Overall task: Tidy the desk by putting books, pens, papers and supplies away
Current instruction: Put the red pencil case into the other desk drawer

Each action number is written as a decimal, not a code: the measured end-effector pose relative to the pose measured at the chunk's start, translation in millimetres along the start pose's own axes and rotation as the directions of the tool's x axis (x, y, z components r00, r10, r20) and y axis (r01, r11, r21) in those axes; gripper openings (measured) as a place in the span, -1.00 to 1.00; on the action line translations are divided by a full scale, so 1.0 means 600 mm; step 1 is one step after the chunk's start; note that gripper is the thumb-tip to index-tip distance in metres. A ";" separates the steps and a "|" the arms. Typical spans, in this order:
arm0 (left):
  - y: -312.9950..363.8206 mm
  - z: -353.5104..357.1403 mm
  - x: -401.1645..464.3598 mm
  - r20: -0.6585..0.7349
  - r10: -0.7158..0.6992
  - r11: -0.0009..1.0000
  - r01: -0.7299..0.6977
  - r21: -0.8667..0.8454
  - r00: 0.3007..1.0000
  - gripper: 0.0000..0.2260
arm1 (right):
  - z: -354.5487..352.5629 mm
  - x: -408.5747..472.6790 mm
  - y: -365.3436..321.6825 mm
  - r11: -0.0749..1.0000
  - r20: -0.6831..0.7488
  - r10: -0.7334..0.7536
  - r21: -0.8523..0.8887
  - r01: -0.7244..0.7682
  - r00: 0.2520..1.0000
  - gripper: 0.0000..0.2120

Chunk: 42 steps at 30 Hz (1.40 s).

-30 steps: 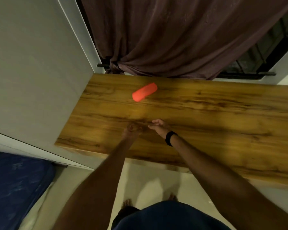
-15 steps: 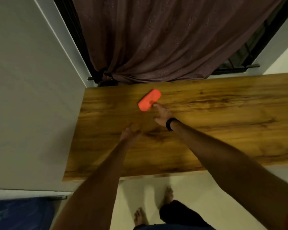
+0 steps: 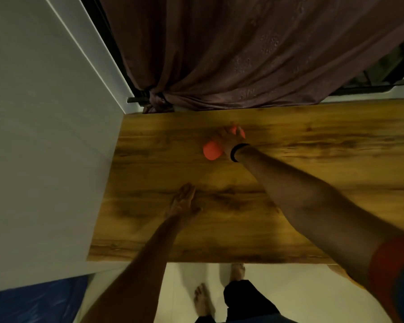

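An orange, rounded oblong case lies on the wooden desk near its far left part. My right hand, with a black band at the wrist, is wrapped over the middle of the case, fingers curled around it; both orange ends stick out from under the hand. My left hand rests flat on the desk nearer to me, fingers straight and together, holding nothing.
A brown curtain hangs just behind the desk's far edge, with a window at the far right. A pale wall or cabinet side bounds the desk on the left. Blue bedding lies at lower left. My bare feet stand on the pale floor below.
My right hand reached forward from the desk's middle to the orange case and closed over it. My left hand moved apart from the right and flattened on the desk.
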<state>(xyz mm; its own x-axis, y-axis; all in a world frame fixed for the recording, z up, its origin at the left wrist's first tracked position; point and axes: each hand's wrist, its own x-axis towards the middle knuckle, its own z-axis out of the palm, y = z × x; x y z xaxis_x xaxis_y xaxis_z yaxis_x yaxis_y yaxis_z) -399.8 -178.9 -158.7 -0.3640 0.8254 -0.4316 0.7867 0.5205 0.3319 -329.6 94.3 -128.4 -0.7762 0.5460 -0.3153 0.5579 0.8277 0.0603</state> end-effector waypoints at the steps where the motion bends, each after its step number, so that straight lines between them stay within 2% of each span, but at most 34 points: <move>1: -0.001 0.002 -0.004 0.002 0.018 1.000 -0.018 0.025 1.000 -0.24 | -0.004 -0.009 -0.004 1.000 0.025 0.000 -0.015 0.000 1.000 -0.34; 4: -0.007 0.020 -0.018 -0.005 0.025 0.996 -0.025 0.090 1.000 -0.20 | 0.009 -0.060 -0.025 0.998 0.100 0.012 0.067 -0.019 0.995 -0.24; 7: -0.005 0.029 -0.037 -0.028 0.066 0.993 -0.063 0.102 0.997 -0.17 | 0.039 -0.130 -0.053 0.983 0.069 -0.004 0.182 -0.009 0.998 -0.24; 12: -0.008 0.045 -0.078 0.027 0.086 0.988 -0.089 0.125 0.996 -0.21 | 0.069 -0.233 -0.108 0.965 0.061 0.005 0.262 -0.021 0.998 -0.22; 19: -0.020 0.081 -0.143 -0.023 0.120 0.988 -0.117 0.103 0.993 -0.23 | 0.107 -0.319 -0.164 0.958 0.076 0.104 0.260 -0.120 0.992 -0.11; 22: -0.024 0.093 -0.170 -0.062 0.116 0.989 -0.110 0.100 0.991 -0.26 | 0.117 -0.355 -0.181 0.924 0.015 0.181 0.340 -0.175 0.983 -0.03; 24: -0.024 0.102 -0.195 -0.104 0.104 0.992 -0.095 0.088 0.989 -0.30 | 0.122 -0.390 -0.197 0.871 -0.086 0.286 0.439 -0.222 0.954 -0.10; 27: -0.022 0.122 -0.226 -0.185 0.120 0.992 -0.110 0.058 0.975 -0.33 | 0.148 -0.451 -0.227 0.777 -0.216 0.485 0.550 -0.305 0.847 -0.43; 28: -0.023 0.130 -0.233 -0.200 0.128 0.992 -0.121 0.048 0.971 -0.34 | 0.159 -0.473 -0.239 0.722 -0.220 0.548 0.612 -0.323 0.807 -0.58; 30: -0.023 0.143 -0.244 -0.208 0.137 0.990 -0.137 0.014 0.969 -0.34 | 0.186 -0.512 -0.265 0.551 -0.117 0.645 0.756 -0.354 0.755 -0.81; 32: -0.020 0.154 -0.258 -0.204 0.138 0.990 -0.143 -0.010 0.969 -0.33 | 0.223 -0.541 -0.285 0.298 0.119 0.648 0.869 -0.394 0.752 -0.81; 33: -0.019 0.161 -0.265 -0.212 0.135 0.990 -0.142 -0.017 0.968 -0.32 | 0.240 -0.554 -0.295 0.118 0.291 0.581 0.894 -0.433 0.760 -0.82; 34: -0.020 0.166 -0.274 -0.225 0.134 0.990 -0.142 -0.020 0.965 -0.32 | 0.254 -0.566 -0.304 -0.077 0.467 0.452 0.869 -0.489 0.760 -0.83; 35: -0.022 0.173 -0.285 -0.239 0.135 0.989 -0.144 -0.019 0.962 -0.32 | 0.266 -0.577 -0.314 -0.229 0.595 0.303 0.804 -0.549 0.744 -0.82; 36: -0.024 0.182 -0.298 -0.258 0.134 0.989 -0.144 -0.021 0.957 -0.32 | 0.278 -0.584 -0.320 -0.336 0.658 0.180 0.740 -0.583 0.731 -0.80; 37: -0.024 0.191 -0.314 -0.281 0.119 0.990 -0.136 -0.041 0.952 -0.32 | 0.287 -0.587 -0.325 -0.424 0.678 0.117 0.695 -0.581 0.725 -0.77; 39: -0.017 0.212 -0.351 -0.366 0.006 0.991 -0.055 -0.123 0.931 -0.34 | 0.303 -0.583 -0.333 -0.604 0.672 0.098 0.627 -0.493 0.734 -0.74; 41: -0.009 0.232 -0.382 -0.434 -0.169 0.969 0.069 -0.236 0.885 -0.38 | 0.308 -0.570 -0.339 -0.720 0.656 0.113 0.572 -0.394 0.747 -0.73; 42: -0.006 0.242 -0.388 -0.408 -0.261 0.931 0.116 -0.346 0.875 -0.39 | 0.308 -0.562 -0.341 -0.757 0.647 0.114 0.548 -0.356 0.754 -0.74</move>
<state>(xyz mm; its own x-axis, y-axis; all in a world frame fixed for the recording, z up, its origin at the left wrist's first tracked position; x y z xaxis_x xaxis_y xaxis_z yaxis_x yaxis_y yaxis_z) -245.6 -404.7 -181.1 -0.7271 0.6756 -0.1216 0.5179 0.6562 0.5489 -127.4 -283.0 -209.5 -0.3311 0.4221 -0.8439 0.0153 -0.8918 -0.4521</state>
